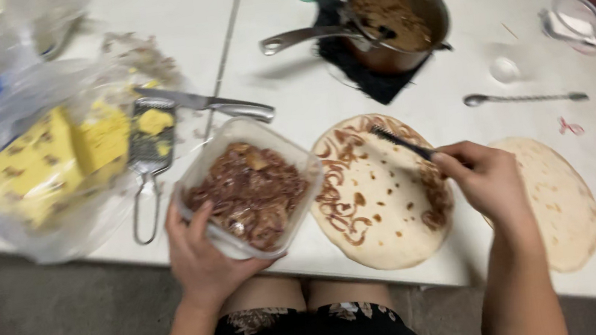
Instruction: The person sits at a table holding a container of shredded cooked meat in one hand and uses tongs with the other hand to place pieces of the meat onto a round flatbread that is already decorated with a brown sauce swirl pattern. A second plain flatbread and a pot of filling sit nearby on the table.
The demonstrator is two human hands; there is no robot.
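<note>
The single head camera looks steeply down from just above the seated person's lap onto the near edge of the white table (289, 93) (close, slightly tilted).

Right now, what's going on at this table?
A person is putting food onto a flatbread. The left hand holds a clear plastic container of brown cooked onions, tilted at the table edge. The right hand holds a dark fork over the nearer flatbread, which already carries some onion around its rim. A second flatbread lies bare beside it, and a saucepan sits behind.
</note>
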